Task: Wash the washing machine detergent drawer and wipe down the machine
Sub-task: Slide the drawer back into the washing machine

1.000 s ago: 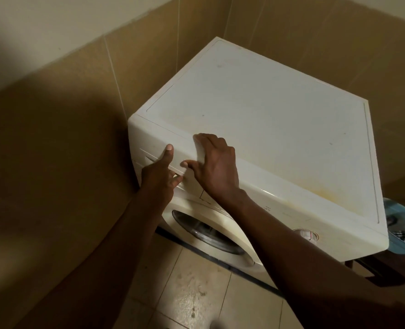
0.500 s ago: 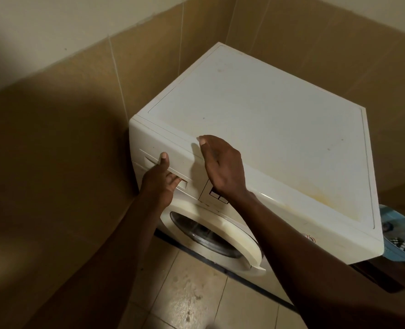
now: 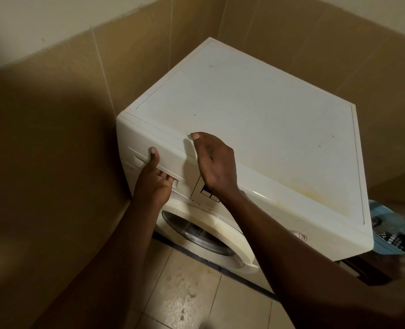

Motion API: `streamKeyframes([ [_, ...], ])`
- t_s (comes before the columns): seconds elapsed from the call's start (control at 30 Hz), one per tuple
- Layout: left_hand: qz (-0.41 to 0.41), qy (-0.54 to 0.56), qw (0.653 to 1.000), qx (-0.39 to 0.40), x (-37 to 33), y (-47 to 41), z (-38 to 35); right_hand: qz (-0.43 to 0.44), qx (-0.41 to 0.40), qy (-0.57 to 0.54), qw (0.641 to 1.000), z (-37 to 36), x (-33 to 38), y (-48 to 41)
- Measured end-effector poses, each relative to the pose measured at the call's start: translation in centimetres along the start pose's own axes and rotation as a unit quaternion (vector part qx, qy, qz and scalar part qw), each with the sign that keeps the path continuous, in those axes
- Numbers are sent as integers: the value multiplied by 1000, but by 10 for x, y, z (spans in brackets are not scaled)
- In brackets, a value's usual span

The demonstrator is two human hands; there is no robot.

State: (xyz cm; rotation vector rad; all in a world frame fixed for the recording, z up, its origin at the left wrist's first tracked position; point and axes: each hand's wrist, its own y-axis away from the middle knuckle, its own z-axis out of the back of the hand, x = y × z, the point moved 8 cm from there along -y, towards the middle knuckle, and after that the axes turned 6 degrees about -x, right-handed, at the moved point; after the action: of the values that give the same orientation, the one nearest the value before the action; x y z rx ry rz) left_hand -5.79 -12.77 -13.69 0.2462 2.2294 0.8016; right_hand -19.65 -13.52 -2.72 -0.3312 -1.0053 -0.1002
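Observation:
A white front-loading washing machine (image 3: 256, 110) stands in a tiled corner. Its detergent drawer (image 3: 170, 160) sits at the upper left of the front panel and looks closed or nearly closed. My left hand (image 3: 152, 179) grips the drawer handle: the fingers are hooked into the recess from below and the thumb lies up against the drawer face. My right hand (image 3: 214, 162) rests with straight fingers over the machine's top front edge, just right of the drawer. The round door (image 3: 208, 231) below is closed.
Brown tiled walls close in on the left and behind the machine. Stained pale floor tiles (image 3: 192, 293) lie in front. At the right edge, a blue container (image 3: 391, 231) with dark checked fabric sits beside the machine.
My left hand's fingers have slid deeper into the drawer handle recess. My right hand has flattened and shifted onto the top front edge. The camera has moved slightly.

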Motion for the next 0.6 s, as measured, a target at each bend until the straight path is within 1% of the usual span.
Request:
streamKeyframes([
  [0.07, 12, -3, 1000, -24, 2, 0, 1, -2, -3, 3, 1000, 0, 0, 0],
  [0.23, 17, 9, 998, -53, 2, -4, 3, 10, -8, 10, 1000, 2, 0, -1],
  [0.3, -14, -37, 998, -55, 0, -5, 7, 18, -5, 17, 1000, 1, 0, -1],
  [0.37, -71, -116, 989, -64, -6, 0, 10, 30, 1, 23, 999, -1, -2, -2],
  [0.4, -75, -108, 989, -65, -7, 1, 14, 33, 3, 22, 999, -2, -3, -2],
  [0.47, -42, -11, 998, -45, -3, 2, 23, 32, 2, 13, 999, -2, -5, -3],
  [0.53, 4, 90, 996, -15, -1, 10, 28, 30, -1, 10, 1000, -2, -6, -3],
  [0.6, 23, 129, 991, -10, 2, 17, 36, 34, 1, 18, 999, -2, -5, -2],
])
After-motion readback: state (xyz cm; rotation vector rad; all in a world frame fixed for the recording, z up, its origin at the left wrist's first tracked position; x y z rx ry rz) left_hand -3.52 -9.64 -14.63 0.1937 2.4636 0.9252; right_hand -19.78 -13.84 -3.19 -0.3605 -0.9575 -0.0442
